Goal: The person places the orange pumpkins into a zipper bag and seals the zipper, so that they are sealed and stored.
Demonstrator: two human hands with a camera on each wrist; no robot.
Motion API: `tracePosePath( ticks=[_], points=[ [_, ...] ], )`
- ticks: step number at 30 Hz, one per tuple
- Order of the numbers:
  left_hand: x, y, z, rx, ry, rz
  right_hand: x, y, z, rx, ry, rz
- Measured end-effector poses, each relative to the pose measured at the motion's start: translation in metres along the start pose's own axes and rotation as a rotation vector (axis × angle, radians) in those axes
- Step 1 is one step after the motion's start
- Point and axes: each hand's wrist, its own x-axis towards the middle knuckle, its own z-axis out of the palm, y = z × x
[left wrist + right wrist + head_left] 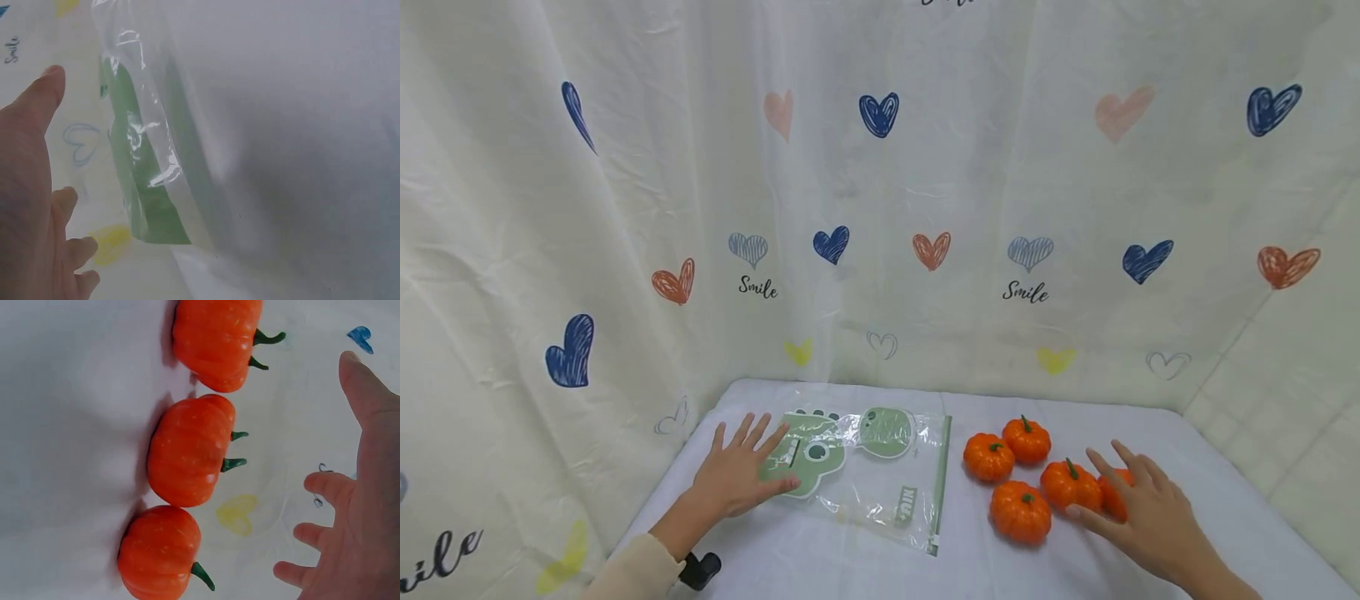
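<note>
A clear zip bag (880, 492) with a green cartoon dinosaur print lies flat on the white table. My left hand (737, 475), fingers spread, hovers at the bag's left edge and overlaps the print in the head view; it holds nothing. Several small orange pumpkins (1021, 512) with green stems sit in a cluster right of the bag. Over the rightmost pumpkin (1112, 495) is my right hand (1146, 517), fingers apart and grasping nothing, hiding part of it. In the right wrist view, pumpkins (190, 450) stand in a row beside the spread fingers (331, 487).
A white curtain (970, 183) printed with hearts and "Smile" hangs behind and along the sides of the table (820, 567). A small black object (702, 572) shows beside the left sleeve (640, 571).
</note>
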Motion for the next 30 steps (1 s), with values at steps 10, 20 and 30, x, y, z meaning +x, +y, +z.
tracePosePath(
  ticks=[10,20,30],
  points=[
    [-0.005,0.033,0.008,-0.106,-0.033,0.099,-0.008,-0.028,0.014,0.151,0.045,-0.057],
    [0.010,0.096,0.011,-0.350,0.030,0.209,-0.004,-0.056,0.028,0.376,-0.052,0.009],
    [0.033,0.163,0.023,-0.663,0.189,0.164,0.002,-0.065,0.043,0.403,-0.036,0.060]
  ],
)
